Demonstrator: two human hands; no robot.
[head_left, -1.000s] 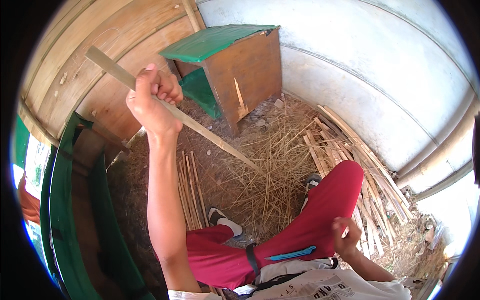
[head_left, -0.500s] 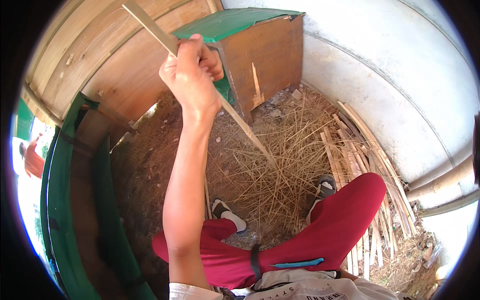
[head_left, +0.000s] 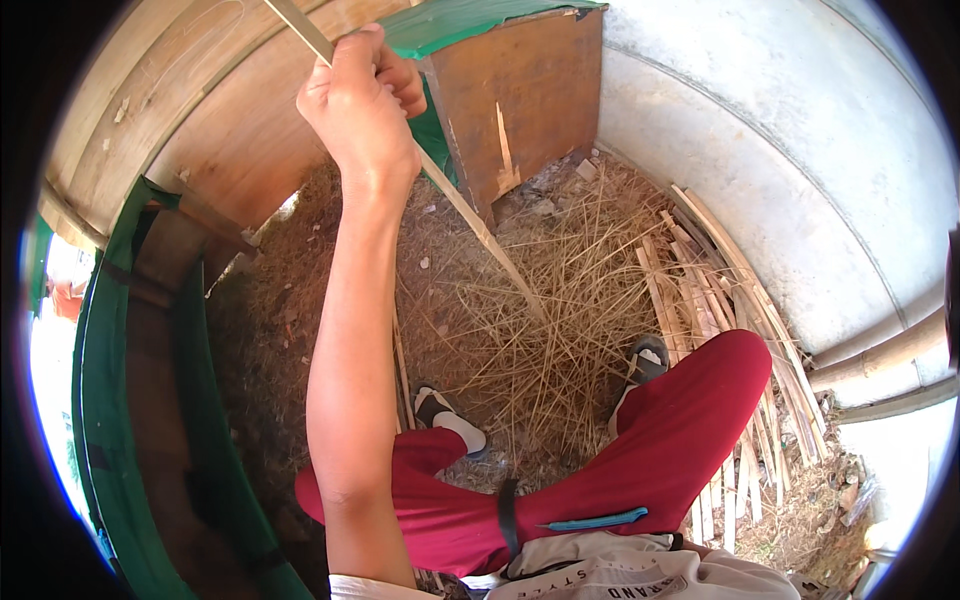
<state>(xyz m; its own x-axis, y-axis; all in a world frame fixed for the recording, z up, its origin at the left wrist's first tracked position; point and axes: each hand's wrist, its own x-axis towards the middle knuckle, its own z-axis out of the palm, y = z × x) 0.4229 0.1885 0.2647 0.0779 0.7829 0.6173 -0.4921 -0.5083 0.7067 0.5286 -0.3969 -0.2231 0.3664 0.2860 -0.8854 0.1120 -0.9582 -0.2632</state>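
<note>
Pale strip (head_left: 485, 237) and left hand (head_left: 360, 105) sit higher in view than a second ago, right hand's gone (can't tell its fingers); left fingers are curled tight round the strip, low end over the straw pile (head_left: 545, 350), which could snag it if swung low

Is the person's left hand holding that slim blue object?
No, the left hand grips a pale wooden strip, while the slim blue object lies on the red trousers.
</note>
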